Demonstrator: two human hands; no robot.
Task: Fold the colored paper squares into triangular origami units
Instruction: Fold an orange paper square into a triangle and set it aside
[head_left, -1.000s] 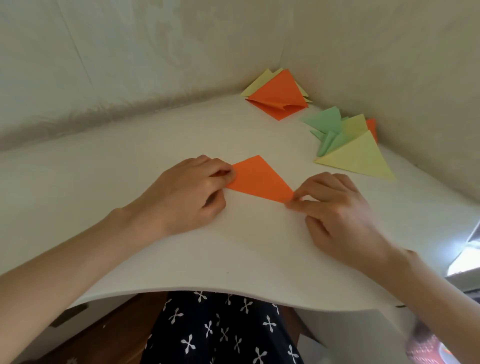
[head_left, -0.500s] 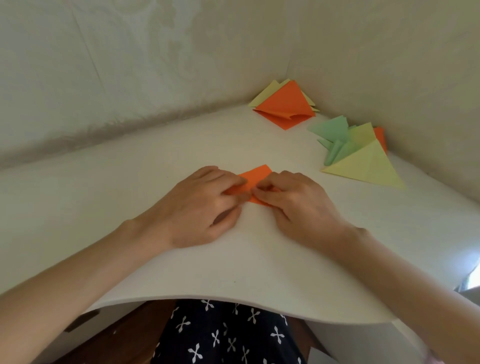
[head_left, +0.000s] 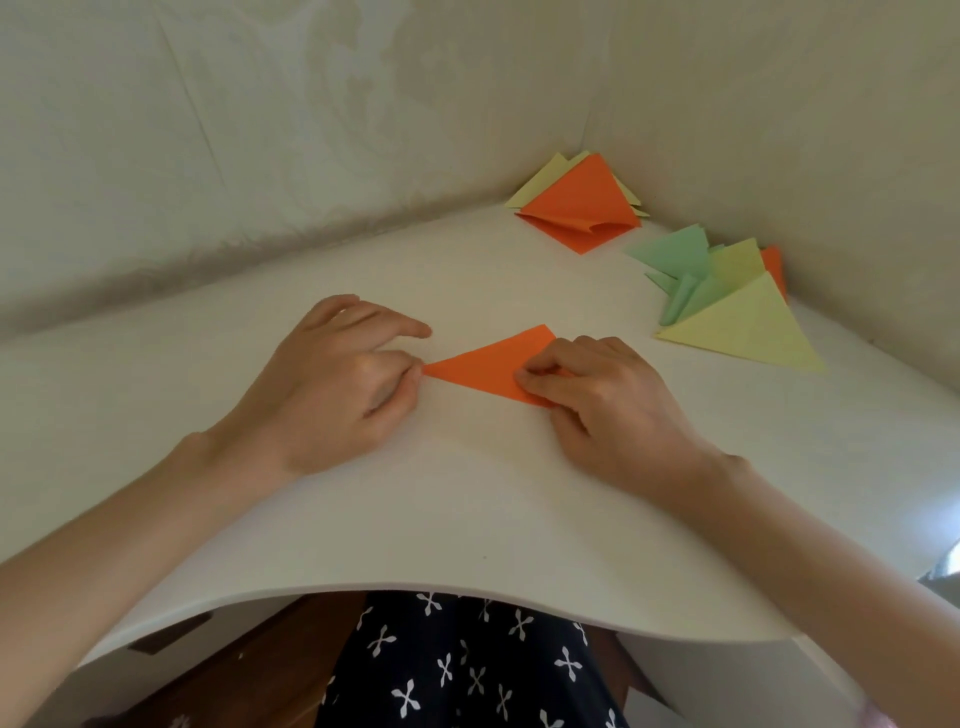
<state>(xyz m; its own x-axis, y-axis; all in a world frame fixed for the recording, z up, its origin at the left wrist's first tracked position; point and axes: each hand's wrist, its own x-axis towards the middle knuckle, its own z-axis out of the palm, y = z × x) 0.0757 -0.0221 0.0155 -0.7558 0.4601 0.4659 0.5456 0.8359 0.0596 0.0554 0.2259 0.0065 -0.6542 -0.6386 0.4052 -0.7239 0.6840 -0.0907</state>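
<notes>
- Head view: logged left hand (head_left: 332, 384) as curled, thumb and a fingertip pinning the left tip of the orange paper (head_left: 483, 366). Index finger straighter, resting on the white tabletop (head_left: 415, 519) just beyond that tip.
- Logged right hand (head_left: 608, 400) as curled too, fingertips bearing down on the right end of the same sheet, with a small lip of orange showing between them. Cannot tell whether the thumb sits under a layer.
- Orange paper: flat triangle, long point leftward, lying mid-tabletop between the two hands and touching both.
- Judged step: setting or sharpening a crease at the right corner. Unit only partly folded.
- Farther out, by the right edge against the wall: pile of folded units (head_left: 727, 306), green and yellow with an orange tip behind.
- At the far corner: stack of flat squares (head_left: 579, 205), orange on top, yellow beneath, top sheet curling at its near corner.
- Below the front edge: patterned cloth (head_left: 467, 665).
- Risk 1: sheet pivoting about the left tip if the pin slackens while the right side presses, giving a skewed crease and mismatched edges.
- Risk 2: uneven fingertip pressure, giving a soft or doubled crease and a unit that springs open.
- Risk 3: right forearm sweeping outward into the folded pile and scattering it.
</notes>
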